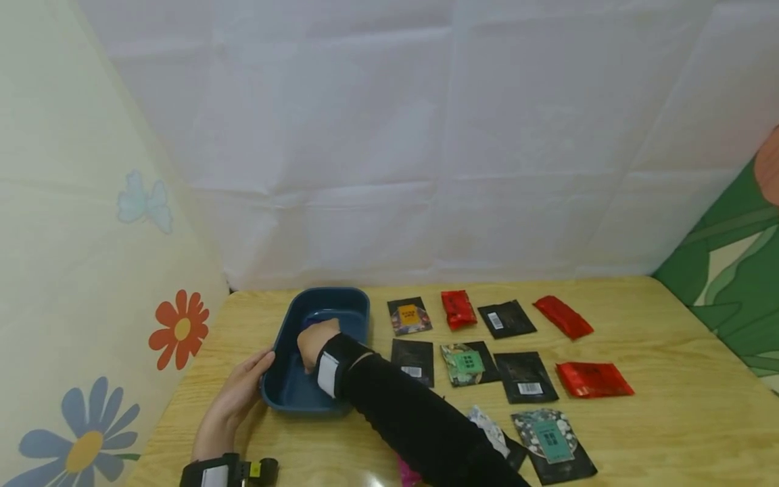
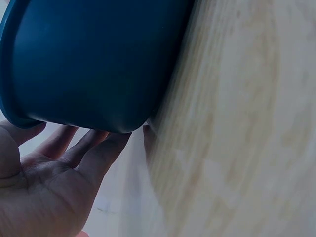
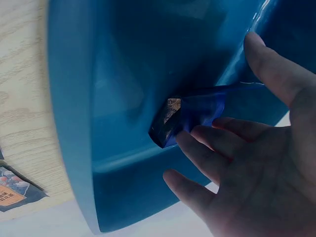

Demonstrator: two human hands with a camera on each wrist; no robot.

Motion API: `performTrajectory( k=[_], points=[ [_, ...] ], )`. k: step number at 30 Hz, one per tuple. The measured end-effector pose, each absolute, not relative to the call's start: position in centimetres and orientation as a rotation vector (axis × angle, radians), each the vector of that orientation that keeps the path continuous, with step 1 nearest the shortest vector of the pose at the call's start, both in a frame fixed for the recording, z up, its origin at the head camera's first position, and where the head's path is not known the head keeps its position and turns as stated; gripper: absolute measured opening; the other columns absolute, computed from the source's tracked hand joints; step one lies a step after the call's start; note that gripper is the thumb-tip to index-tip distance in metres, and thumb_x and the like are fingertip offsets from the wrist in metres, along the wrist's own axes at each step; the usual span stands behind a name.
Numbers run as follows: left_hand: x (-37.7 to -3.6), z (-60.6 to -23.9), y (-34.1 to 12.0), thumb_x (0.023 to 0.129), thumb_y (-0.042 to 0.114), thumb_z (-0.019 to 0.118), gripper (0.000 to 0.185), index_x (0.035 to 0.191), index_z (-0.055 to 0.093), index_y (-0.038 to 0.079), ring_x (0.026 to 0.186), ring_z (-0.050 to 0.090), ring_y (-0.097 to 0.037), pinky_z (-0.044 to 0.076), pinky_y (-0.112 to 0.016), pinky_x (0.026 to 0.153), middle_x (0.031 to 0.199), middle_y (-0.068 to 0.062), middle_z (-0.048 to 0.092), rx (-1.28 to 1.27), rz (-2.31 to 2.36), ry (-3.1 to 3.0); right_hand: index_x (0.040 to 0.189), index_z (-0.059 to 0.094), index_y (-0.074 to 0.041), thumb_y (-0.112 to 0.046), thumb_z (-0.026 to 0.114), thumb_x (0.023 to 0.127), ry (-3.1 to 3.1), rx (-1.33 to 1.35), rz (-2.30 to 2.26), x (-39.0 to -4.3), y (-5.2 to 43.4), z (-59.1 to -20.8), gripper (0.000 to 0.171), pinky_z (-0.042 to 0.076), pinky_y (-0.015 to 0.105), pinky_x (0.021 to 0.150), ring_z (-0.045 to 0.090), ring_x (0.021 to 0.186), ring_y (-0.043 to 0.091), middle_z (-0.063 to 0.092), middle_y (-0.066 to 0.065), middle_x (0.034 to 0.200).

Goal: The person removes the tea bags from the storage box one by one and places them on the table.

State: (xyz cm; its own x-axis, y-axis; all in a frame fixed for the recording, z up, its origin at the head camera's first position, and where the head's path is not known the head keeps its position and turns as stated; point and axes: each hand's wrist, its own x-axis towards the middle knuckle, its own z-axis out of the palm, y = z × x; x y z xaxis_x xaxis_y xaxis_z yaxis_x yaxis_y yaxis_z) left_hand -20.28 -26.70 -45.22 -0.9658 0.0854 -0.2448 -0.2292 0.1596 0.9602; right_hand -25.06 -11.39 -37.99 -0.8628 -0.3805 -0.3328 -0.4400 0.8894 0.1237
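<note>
A dark blue tray stands at the table's left. My right hand reaches into it, black sleeve across the front rim. In the right wrist view that hand is spread with relaxed fingers, and a shiny blue packet lies against the tray's inner wall, just at the fingertips. My left hand rests flat against the tray's outer left side. The left wrist view shows its straight fingers under the tray's wall.
Several flat packets lie in rows right of the tray: red ones, black ones, one with an orange label, one with a green label. More packets sit near the front edge. Walls stand behind and at the left.
</note>
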Motion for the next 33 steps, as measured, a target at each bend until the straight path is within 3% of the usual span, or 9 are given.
performTrajectory(
  k=[9, 15, 24, 29, 33],
  points=[
    [-20.3, -45.2, -26.7, 0.106, 0.038, 0.044, 0.066, 0.152, 0.028, -0.008, 0.141, 0.029, -0.041, 0.027, -0.057, 0.112, 0.156, -0.029, 0.026, -0.124, 1.896, 2.187, 0.113, 0.075, -0.023, -0.027, 0.065, 0.095, 2.771, -0.620, 0.273, -25.2, -11.4, -37.8, 0.022, 0.044, 0.037, 0.095, 0.060, 0.106, 0.010, 0.068, -0.009, 0.119],
    [-20.3, -45.2, -26.7, 0.107, 0.034, 0.044, 0.062, 0.152, 0.029, -0.007, 0.141, 0.031, -0.040, 0.029, -0.056, 0.112, 0.156, -0.028, 0.027, -0.140, 1.895, 2.188, 0.112, 0.075, -0.023, -0.028, 0.063, 0.095, 2.787, -0.592, 0.255, -25.2, -11.5, -38.0, 0.021, 0.045, 0.035, 0.093, 0.061, 0.104, 0.010, 0.069, -0.009, 0.118],
    [-20.5, -45.3, -26.8, 0.107, 0.032, 0.044, 0.063, 0.151, 0.027, -0.009, 0.141, 0.030, -0.041, 0.029, -0.057, 0.112, 0.155, -0.031, 0.026, -0.137, 1.885, 2.196, 0.104, 0.077, -0.018, -0.020, 0.063, 0.098, 2.899, -0.784, 0.241, -26.2, -10.8, -37.0, 0.015, 0.057, 0.030, 0.073, 0.067, 0.085, 0.013, 0.072, -0.003, 0.102],
    [-20.4, -45.5, -26.7, 0.107, 0.033, 0.045, 0.062, 0.150, 0.031, -0.009, 0.134, 0.041, -0.033, 0.041, -0.046, 0.107, 0.153, -0.030, 0.033, -0.153, 1.893, 2.216, 0.104, 0.076, -0.017, -0.017, 0.063, 0.098, 2.948, -0.875, 0.225, -26.7, -10.0, -36.2, 0.015, 0.058, 0.032, 0.071, 0.067, 0.086, 0.015, 0.072, -0.001, 0.100],
    [-20.5, -45.5, -26.6, 0.107, 0.033, 0.044, 0.061, 0.150, 0.031, -0.008, 0.134, 0.040, -0.033, 0.039, -0.049, 0.108, 0.153, -0.029, 0.032, -0.161, 1.894, 2.214, 0.107, 0.075, -0.015, -0.014, 0.058, 0.100, 2.930, -0.908, 0.188, -26.9, -8.8, -34.9, 0.018, 0.056, 0.032, 0.072, 0.066, 0.090, 0.016, 0.071, 0.002, 0.106]
  ],
)
